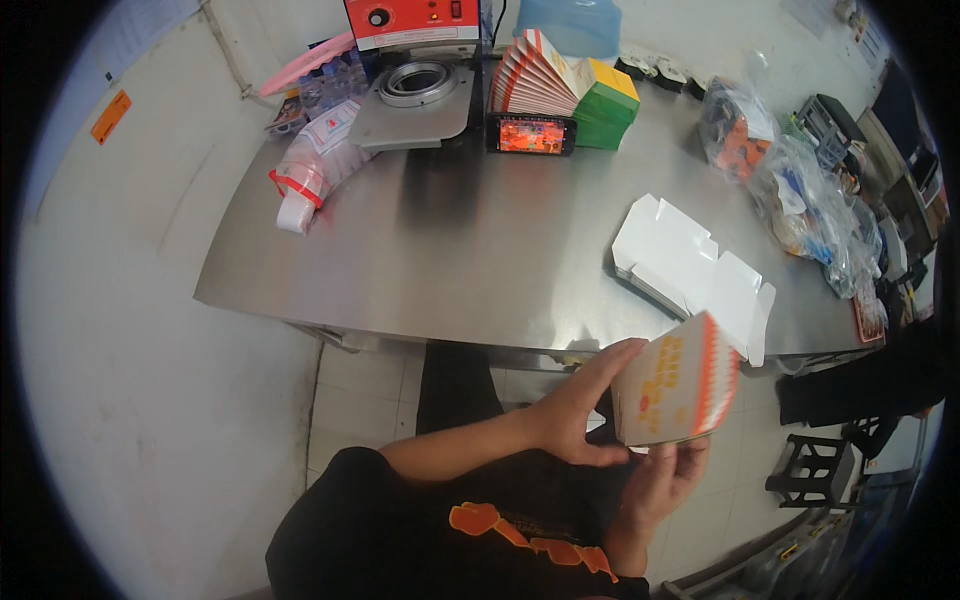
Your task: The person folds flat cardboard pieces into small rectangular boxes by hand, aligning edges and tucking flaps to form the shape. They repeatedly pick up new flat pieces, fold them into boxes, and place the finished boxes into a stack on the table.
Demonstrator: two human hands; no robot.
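Steel bench [400, 260] ahead; carton stack [662, 395] held up at its near edge, gripped by my left fingers [612, 360] and right fingers [690, 460]. Probably light, stiff, liable to splay: hold sides and base.

The carton stack [675, 388], lower right, is off-white with yellow print and an orange-red zigzag edge. Fanned cartons [535, 80] at upper centre show red-and-white stripes; the surface [430, 270] is silver-grey.

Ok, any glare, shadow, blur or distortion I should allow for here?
Head view: pale glare streaks the steel table; a dark reflection lies before the red-fronted machine; print on the carton stack looks soft; fisheye bends the table's edge; corners go black.
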